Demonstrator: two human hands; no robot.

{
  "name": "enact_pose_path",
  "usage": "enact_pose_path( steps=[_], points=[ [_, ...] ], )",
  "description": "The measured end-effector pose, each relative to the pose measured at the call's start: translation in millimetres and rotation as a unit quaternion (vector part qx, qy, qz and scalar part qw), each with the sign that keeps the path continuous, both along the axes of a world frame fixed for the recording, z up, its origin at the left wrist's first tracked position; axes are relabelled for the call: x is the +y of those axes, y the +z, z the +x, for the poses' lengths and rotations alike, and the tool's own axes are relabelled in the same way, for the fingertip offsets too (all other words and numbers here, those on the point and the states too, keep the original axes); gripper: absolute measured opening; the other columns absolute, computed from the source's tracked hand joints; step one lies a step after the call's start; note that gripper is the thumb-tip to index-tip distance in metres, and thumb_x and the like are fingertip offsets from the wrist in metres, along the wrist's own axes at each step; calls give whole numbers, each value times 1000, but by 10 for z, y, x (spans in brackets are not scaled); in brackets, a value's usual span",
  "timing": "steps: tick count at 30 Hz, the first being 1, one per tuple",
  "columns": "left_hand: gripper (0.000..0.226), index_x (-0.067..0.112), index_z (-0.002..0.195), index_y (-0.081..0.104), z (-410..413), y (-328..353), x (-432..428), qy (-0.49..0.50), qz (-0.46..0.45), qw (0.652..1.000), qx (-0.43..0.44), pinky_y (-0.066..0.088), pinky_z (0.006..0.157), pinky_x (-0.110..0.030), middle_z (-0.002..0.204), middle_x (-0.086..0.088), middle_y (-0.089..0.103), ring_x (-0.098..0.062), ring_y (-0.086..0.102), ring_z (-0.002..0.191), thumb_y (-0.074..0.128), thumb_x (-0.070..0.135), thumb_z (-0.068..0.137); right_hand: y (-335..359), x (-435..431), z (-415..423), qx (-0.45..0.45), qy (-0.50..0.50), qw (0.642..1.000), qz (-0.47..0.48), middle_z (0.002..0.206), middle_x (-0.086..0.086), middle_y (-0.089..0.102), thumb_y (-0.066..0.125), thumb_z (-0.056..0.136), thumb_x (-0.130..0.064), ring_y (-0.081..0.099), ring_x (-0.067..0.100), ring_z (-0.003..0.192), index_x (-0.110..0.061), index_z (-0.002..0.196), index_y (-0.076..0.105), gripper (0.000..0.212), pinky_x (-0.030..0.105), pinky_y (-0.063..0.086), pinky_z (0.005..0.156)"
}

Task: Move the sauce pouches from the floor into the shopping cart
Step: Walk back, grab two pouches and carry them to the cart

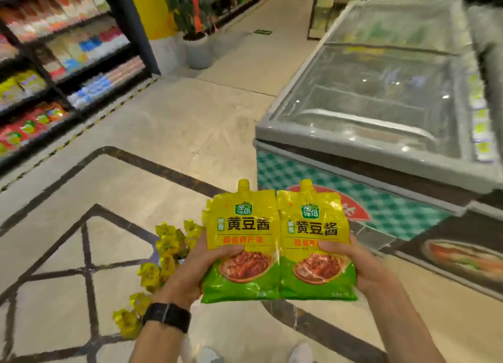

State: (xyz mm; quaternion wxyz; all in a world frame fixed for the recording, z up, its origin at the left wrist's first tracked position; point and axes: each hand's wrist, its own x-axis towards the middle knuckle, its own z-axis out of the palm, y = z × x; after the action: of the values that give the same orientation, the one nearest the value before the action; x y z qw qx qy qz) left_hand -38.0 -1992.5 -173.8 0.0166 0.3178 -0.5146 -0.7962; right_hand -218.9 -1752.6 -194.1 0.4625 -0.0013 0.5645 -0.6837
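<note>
Shelf packets (81,44) are pure mush, no label readable. That loose pile of yellow pouches (168,240) is half behind the left hand (190,270), fingers lost behind its sauce pouch (241,243). Chest freezer (299,136) runs off the right edge, contents hazy.
</note>
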Motion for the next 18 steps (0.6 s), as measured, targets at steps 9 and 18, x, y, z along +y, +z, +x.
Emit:
enact_pose_path(
  steps=[9, 18],
  points=[
    [78, 7, 126, 61, -1712, 76, 1517, -246, -4, 969, 13, 62, 78, -38, 118, -20, 72, -35, 72, 103, 89, 15, 53, 84, 2048, -388, 0, -234, 970, -60, 118, 26, 67, 99, 30, -14, 68, 42, 101, -1, 124, 59, 102, 51, 58, 83],
    [105, 11, 131, 59, -3375, -6, 2972, -477, -9, 879, -1, 58, 90, -46, 120, -16, 72, -37, 70, 108, 101, 35, 38, 38, 3417, -711, 10, -428, 897, -114, 115, 27, 68, 80, 52, 4, 70, 41, 96, -3, 114, 68, 64, 50, 59, 76]
  ],
)
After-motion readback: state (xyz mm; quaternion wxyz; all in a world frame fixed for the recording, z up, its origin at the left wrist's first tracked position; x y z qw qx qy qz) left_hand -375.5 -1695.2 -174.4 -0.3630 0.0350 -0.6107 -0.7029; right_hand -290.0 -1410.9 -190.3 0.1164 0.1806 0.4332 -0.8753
